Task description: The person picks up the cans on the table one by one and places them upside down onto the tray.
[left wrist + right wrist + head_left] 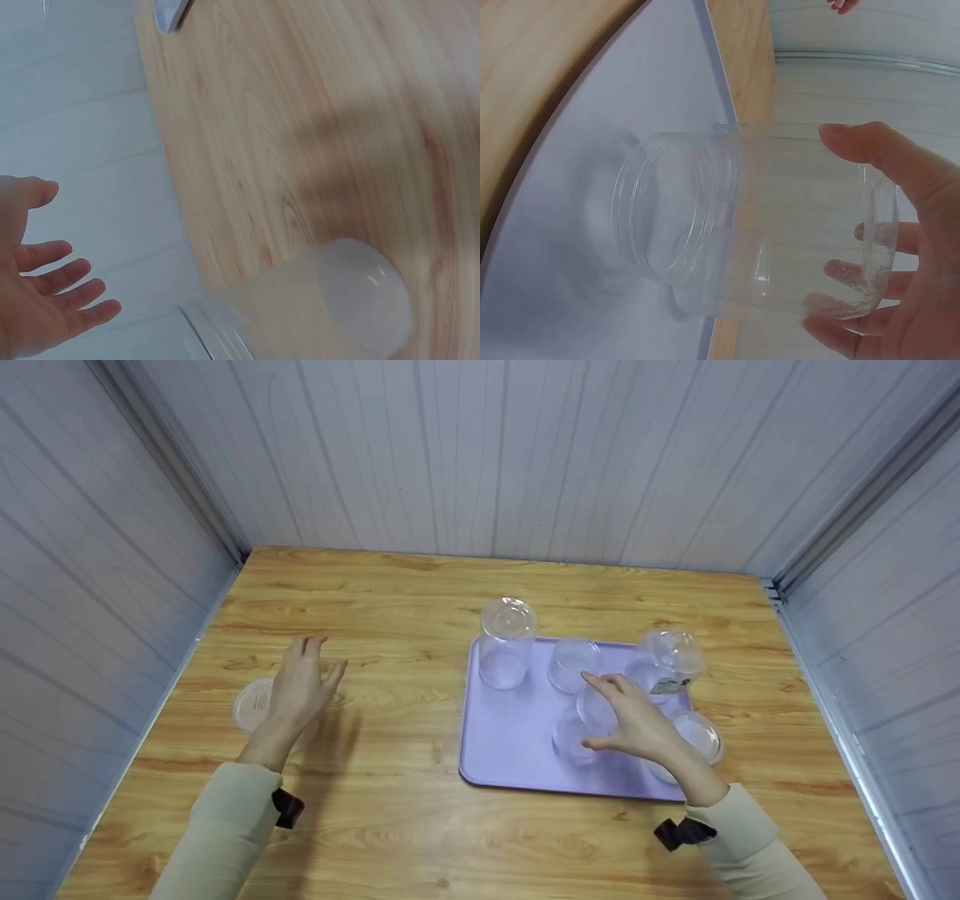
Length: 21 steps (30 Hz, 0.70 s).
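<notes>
My right hand [634,720] spans a clear plastic jar [795,217] over the lilac tray [502,750], with the thumb on one side and the fingers on the other. In the right wrist view the jar's ridged rim faces the tray, and its closed end lies toward the palm. At the left, my left hand [300,690] hovers with fingers spread and holds nothing. Beneath and beside it stands another clear jar [300,300], partly hidden by the hand and wrist in the head view. Its round top [253,705] bears small print.
More clear jars stand on the tray: a tall one [506,649] at its back left, one [574,664] at the back middle, a labelled one [671,660] at the back right and one [697,739] by the right forearm. Panelled walls [465,457] enclose the wooden table [405,825].
</notes>
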Each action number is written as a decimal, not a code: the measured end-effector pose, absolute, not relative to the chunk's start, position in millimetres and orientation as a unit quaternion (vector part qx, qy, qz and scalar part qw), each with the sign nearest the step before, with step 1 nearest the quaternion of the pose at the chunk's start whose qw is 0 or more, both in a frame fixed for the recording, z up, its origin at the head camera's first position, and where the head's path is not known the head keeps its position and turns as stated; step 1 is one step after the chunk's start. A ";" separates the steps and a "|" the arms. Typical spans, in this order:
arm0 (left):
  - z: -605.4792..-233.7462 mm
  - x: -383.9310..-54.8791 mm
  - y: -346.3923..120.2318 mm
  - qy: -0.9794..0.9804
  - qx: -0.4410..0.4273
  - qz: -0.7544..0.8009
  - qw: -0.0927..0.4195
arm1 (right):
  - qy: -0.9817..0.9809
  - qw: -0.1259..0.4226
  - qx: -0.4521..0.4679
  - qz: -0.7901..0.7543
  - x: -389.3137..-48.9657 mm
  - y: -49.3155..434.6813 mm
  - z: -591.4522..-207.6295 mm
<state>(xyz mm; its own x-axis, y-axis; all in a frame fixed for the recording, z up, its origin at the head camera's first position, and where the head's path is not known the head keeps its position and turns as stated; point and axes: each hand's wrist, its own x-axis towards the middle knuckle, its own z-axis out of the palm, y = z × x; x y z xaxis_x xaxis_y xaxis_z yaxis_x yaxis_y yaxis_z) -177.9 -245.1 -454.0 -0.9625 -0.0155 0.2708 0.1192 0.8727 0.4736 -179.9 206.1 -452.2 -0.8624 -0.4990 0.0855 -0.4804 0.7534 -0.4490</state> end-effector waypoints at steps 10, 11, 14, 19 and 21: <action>-453.0 -175.7 -261.2 -0.966 -0.014 -0.227 0.121 | 0.937 0.019 -0.265 -0.227 -180.9 203.9 -455.8; -452.5 -175.0 -262.2 -0.967 -0.015 -0.225 0.120 | 0.937 0.019 -0.265 -0.225 -181.2 203.6 -456.2; -452.4 -174.1 -265.8 -0.969 -0.014 -0.216 0.120 | 0.938 0.022 -0.264 -0.223 -181.5 202.6 -456.6; -452.7 -172.8 -274.8 -0.975 0.000 -0.197 0.101 | 0.939 0.025 -0.261 -0.222 -181.9 200.8 -457.5; -452.1 -171.3 -278.9 -0.979 0.007 -0.185 0.086 | 0.940 0.029 -0.258 -0.221 -181.9 199.8 -457.9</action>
